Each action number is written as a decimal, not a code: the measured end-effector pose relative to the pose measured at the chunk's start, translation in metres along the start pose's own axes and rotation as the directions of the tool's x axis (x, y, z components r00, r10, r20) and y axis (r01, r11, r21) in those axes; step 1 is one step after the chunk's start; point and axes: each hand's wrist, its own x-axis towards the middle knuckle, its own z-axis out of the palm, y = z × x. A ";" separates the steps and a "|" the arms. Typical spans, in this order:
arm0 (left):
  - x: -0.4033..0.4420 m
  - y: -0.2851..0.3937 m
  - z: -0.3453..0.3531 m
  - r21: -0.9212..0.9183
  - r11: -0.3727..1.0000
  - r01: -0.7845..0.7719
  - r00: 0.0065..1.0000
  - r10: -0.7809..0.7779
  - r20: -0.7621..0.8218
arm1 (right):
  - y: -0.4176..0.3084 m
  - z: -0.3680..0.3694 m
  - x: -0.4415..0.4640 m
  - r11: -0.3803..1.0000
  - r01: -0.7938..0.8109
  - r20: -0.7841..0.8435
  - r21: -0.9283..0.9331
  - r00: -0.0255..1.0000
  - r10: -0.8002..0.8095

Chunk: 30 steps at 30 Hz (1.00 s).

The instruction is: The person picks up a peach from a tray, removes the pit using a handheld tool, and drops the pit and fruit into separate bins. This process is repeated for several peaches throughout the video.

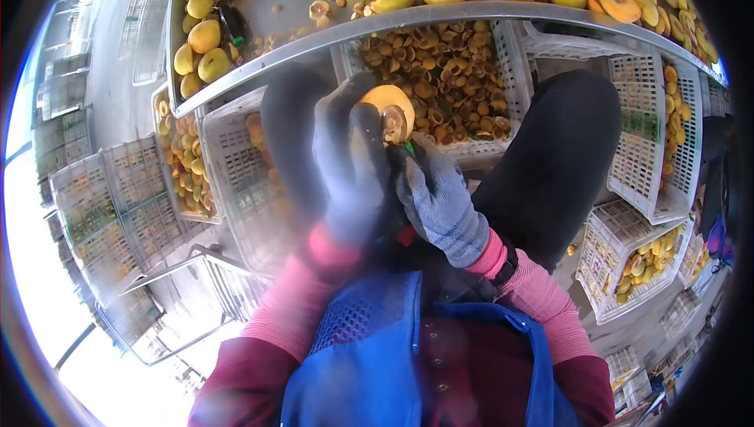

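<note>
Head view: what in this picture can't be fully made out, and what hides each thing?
All in the head view:
Green item: mostly covered by the right hand; its shape cannot be told.
Cut fruit: one side is covered by the left hand.
Metal table: far side cut off by the top edge.
Crate by the left leg: lower part blurred by haze.
Distant crates: contents too small.
</note>
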 end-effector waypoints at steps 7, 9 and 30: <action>-0.007 -0.003 -0.005 -0.086 0.959 0.270 0.946 -0.248 0.208 | 0.020 -0.010 0.001 0.931 -0.261 0.170 0.256 0.960 0.223; -0.002 -0.017 -0.009 0.137 0.977 -0.166 0.955 0.124 0.270 | 0.016 -0.006 0.000 0.791 -0.230 0.133 0.567 0.973 0.188; -0.015 0.012 0.000 -0.387 0.751 0.535 0.839 -0.524 0.143 | -0.025 -0.014 0.000 0.886 0.247 0.022 -0.391 0.966 -0.259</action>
